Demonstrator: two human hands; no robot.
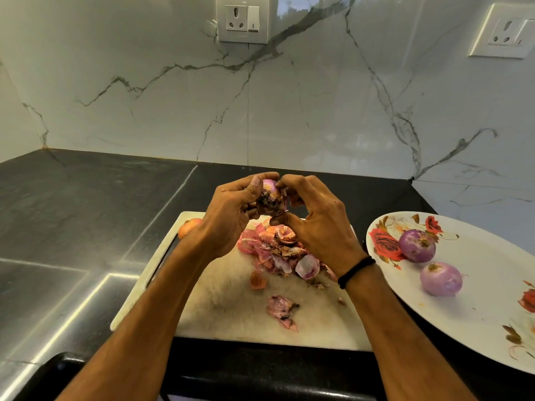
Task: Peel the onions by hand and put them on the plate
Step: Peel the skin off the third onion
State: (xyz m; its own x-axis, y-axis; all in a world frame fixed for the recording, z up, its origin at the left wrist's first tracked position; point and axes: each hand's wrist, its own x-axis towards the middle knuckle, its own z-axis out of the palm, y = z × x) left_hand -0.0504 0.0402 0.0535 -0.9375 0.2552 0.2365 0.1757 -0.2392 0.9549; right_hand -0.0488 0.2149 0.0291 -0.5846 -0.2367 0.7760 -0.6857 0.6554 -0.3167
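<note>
— What have your hands got hold of?

— My left hand (pixel 228 215) curls round a half-peeled onion (pixel 272 198), thumb lying up its side. My right hand (pixel 318 224) pinches the skin at its top with bent fingertips, thumb tucked beneath. There is a black cord band (pixel 354 272) on that wrist.

— Where is it, and which way does it point?

— Up in the air, above the far edge of the chopping board (pixel 231 308). Its dark, dirty, papery end faces me; the smooth purple end points away and upward.

— And below?

— A pale, scuffed, rectangular board with a heap of thin pink and brown skins (pixel 278 250), curled and flaky. An unpeeled onion (pixel 188 227), orange-brown, sits at its far left corner. The board lies on a black polished stone worktop (pixel 72 212).

— The plate?

— To my right, a white oval plate (pixel 477 314) printed with red roses. Two peeled onions (pixel 417 246) lie on it, round and glossy purple, near each other but apart. A white veined marble wall (pixel 289 111) stands behind.
</note>
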